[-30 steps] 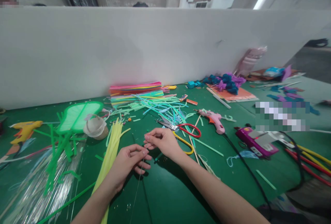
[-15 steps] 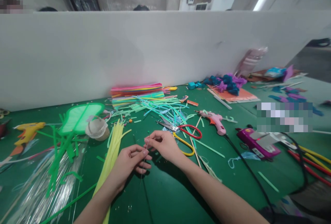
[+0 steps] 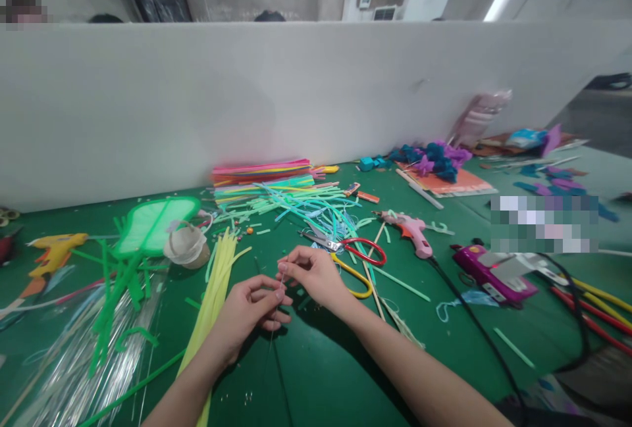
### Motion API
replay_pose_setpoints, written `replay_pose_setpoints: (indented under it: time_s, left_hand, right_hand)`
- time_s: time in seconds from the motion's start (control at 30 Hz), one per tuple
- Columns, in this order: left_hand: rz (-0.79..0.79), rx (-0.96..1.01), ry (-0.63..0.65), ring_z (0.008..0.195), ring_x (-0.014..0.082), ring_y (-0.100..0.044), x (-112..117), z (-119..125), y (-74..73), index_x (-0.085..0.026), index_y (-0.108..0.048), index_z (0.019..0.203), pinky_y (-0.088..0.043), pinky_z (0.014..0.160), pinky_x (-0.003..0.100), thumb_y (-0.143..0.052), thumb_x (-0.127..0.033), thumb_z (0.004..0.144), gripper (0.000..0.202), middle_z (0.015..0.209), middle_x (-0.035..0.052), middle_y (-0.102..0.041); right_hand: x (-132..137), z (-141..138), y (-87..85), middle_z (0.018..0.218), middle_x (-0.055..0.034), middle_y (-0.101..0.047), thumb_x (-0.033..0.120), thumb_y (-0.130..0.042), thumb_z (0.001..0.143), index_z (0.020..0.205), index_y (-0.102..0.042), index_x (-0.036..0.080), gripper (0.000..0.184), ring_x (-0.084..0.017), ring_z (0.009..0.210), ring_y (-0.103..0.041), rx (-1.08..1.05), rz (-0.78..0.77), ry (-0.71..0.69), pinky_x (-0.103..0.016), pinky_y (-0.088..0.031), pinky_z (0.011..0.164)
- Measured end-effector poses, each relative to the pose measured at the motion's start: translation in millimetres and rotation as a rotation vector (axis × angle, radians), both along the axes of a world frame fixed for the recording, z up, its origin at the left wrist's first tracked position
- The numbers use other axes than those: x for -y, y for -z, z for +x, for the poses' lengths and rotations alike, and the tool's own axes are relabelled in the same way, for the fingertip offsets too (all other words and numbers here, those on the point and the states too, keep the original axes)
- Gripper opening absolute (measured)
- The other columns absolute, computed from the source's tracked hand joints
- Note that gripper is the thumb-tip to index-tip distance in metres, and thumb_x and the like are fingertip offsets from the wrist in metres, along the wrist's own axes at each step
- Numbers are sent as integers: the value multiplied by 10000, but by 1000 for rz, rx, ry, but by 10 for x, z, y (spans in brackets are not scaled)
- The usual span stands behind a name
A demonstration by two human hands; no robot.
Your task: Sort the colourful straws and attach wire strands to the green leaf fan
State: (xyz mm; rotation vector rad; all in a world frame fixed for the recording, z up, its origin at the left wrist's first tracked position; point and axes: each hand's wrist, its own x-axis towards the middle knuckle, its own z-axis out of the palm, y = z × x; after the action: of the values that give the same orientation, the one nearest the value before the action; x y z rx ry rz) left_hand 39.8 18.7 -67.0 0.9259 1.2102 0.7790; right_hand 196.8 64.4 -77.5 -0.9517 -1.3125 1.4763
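My left hand (image 3: 249, 312) and my right hand (image 3: 313, 274) meet over the green table (image 3: 326, 374), both pinching a thin silvery wire (image 3: 273, 335) that runs down towards me. The left thumb and forefinger grip it lower down. The right fingertips pinch its upper end, perhaps with a tiny bead that is too small to make out. A bundle of yellow strips (image 3: 213, 289) lies just left of my left hand. Red-handled scissors (image 3: 351, 247) lie just beyond my right hand.
A pink glue gun (image 3: 409, 228), a purple one (image 3: 494, 272) and a yellow one (image 3: 54, 249) lie around, with black cords at the right. Coloured strips (image 3: 276, 197), green leaf shapes (image 3: 148, 223), a small cup (image 3: 185, 246) and clear cellophane (image 3: 74, 361) crowd the left. A white partition (image 3: 296, 91) stands behind.
Both hands stay almost in place. The right fingertips have shifted slightly along the top of the wire towards the left hand.
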Motion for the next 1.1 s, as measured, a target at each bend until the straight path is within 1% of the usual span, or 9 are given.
replay_pose_setpoints:
  time_s: [0.17, 0.3, 0.37, 0.47, 0.57, 0.73, 0.9, 1.0, 1.1]
  left_hand:
    - [-2, -47, 11, 590, 141, -686, 11, 13, -14, -148, -569, 848, -477, 483, 186, -747, -451, 703, 380, 803, 75, -727]
    - [15, -48, 19, 596, 136, -685, 5, -3, -25, -144, -586, 884, -482, 483, 183, -737, -447, 719, 376, 814, 68, -726]
    - [19, -46, 25, 604, 135, -686, 3, -11, -25, -141, -596, 896, -489, 492, 187, -729, -447, 729, 373, 819, 68, -724]
    - [22, -51, 18, 603, 135, -686, 7, -14, -18, -138, -607, 898, -491, 498, 189, -726, -448, 732, 371, 814, 69, -723]
    - [12, -42, 16, 609, 143, -691, 9, -9, -9, -141, -606, 902, -487, 502, 191, -738, -448, 717, 382, 816, 75, -726]
    - [-7, -30, 38, 607, 144, -690, -1, -10, -4, -142, -591, 856, -481, 498, 191, -736, -454, 715, 372, 820, 84, -730]
    - [14, -54, 44, 599, 144, -685, 4, -7, -25, -141, -600, 840, -480, 496, 196, -739, -468, 705, 380, 807, 81, -730]
    - [18, -65, 56, 596, 138, -682, 5, -3, -21, -140, -598, 822, -487, 505, 197, -735, -472, 709, 377, 810, 77, -729]
    - [5, -56, 70, 602, 135, -684, -2, -13, 0, -143, -589, 823, -490, 513, 195, -721, -469, 726, 365, 818, 76, -729]
  right_hand:
    - [-16, 18, 2, 692, -32, -706, 427, -708, 739, 797, -616, 162, 287, -155, 616, -670, 5, -47, -10, -244, -507, 547]
    - [-27, 36, 15, 682, -19, -702, 468, -709, 736, 1018, -644, 152, 428, -133, 562, -641, 34, -74, -102, -254, -512, 569]
    - [-26, 41, 16, 696, -24, -697, 506, -673, 759, 1064, -648, 143, 475, -128, 551, -629, 59, -59, -134, -249, -503, 555]
    - [-16, 36, 11, 718, -38, -691, 533, -604, 807, 1000, -683, 134, 450, -134, 590, -635, 94, 21, -136, -239, -495, 554]
    - [-5, 23, -7, 694, -31, -683, 493, -584, 834, 962, -703, 138, 396, -133, 603, -631, 116, 88, -93, -236, -494, 576]
    - [-12, 26, -36, 670, -17, -669, 466, -592, 824, 946, -714, 149, 361, -121, 578, -609, 90, 47, -47, -234, -492, 572]
    - [-40, 64, -17, 689, -23, -687, 523, -650, 769, 1070, -677, 144, 485, -121, 554, -615, 82, -10, -104, -242, -498, 559]
    - [-38, 62, -9, 687, -41, -700, 573, -606, 786, 1062, -672, 128, 529, -131, 550, -633, 97, -19, -139, -236, -492, 528]
    - [-20, 37, -16, 678, -50, -702, 581, -556, 821, 1027, -688, 121, 520, -146, 581, -655, 109, 31, -127, -232, -494, 529]
